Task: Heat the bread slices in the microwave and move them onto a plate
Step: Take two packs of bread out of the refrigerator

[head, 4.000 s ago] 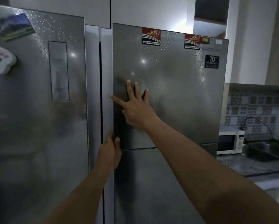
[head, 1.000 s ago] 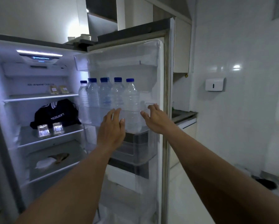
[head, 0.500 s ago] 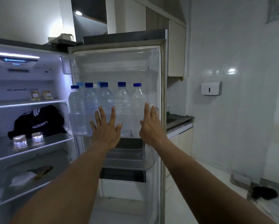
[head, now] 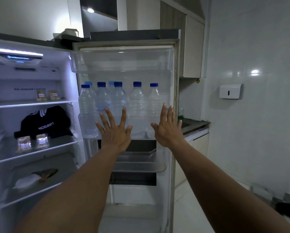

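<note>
The fridge's right door [head: 173,148] stands swung wide open in front of me. My left hand [head: 115,132] and my right hand [head: 167,130] are both held up with fingers spread, in front of the door's bottle shelf [head: 90,118]; neither holds anything. Several clear water bottles [head: 137,105] with blue caps stand in that shelf. Inside the lit fridge, a pale wrapped item [head: 28,179] lies on a lower shelf; I cannot tell if it is bread. No microwave or plate is in view.
A dark bag [head: 45,123] and two small clear containers [head: 32,142] sit on the middle fridge shelf [head: 57,147]. Two small packets [head: 47,95] stand on the shelf above. A counter [head: 196,126] lies behind the door; a white wall dispenser [head: 230,91] hangs at right.
The fridge door, closed four seconds ago, now stands fully open. Both hands have left the door shelf's edge and spread their fingers wide apart.
</note>
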Tool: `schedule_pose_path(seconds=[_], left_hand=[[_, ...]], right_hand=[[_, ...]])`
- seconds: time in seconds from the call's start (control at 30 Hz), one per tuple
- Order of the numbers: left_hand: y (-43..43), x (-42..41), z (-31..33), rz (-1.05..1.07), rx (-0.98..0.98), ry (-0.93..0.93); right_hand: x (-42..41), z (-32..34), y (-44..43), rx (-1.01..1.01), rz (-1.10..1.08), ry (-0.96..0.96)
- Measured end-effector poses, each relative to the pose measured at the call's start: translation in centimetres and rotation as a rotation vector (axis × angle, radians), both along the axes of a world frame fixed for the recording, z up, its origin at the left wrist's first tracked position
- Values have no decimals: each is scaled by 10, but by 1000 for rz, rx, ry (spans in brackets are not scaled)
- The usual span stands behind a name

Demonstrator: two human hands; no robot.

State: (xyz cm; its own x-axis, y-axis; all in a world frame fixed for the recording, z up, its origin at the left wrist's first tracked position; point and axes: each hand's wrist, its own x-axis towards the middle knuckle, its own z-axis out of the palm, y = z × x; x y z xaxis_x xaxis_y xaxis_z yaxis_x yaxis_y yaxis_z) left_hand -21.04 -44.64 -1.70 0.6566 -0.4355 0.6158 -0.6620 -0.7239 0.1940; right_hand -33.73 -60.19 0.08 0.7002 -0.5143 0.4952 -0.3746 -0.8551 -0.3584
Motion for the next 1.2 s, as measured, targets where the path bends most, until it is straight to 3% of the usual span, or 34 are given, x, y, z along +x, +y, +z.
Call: schedule_pose_path(seconds=[0.57, 1.2], left_hand=[[-41, 7, -2, 78, 14, -2], [-69, 10, -2, 141, 55, 5]], right_hand=[[14, 10, -51, 42, 59, 90], [35, 7, -83, 70, 69, 47]])
